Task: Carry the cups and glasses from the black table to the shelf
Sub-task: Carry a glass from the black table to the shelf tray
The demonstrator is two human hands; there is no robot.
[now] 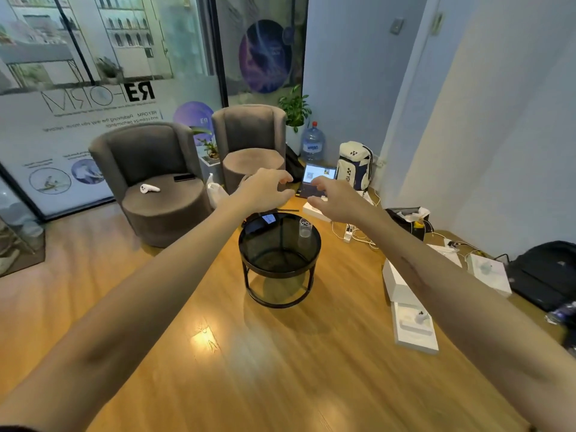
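One glass (305,228) on black table (258,244)

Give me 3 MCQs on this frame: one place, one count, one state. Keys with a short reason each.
1. Where does the clear glass stand on the black table?
A. Near the right rim
B. Dead centre
C. On the lower ring

2. How many grey armchairs are in view?
A. One
B. Two
C. Three

3. What state are the hands in?
A. Both open and empty
B. Left hand grips the glass
C. Right hand holds a cup

Key:
1 A, the glass sits close to the tabletop's right edge.
2 B, one armchair holds a white controller, a second armchair stands beside it.
3 A, the left hand and right hand hang spread above the table, touching nothing.
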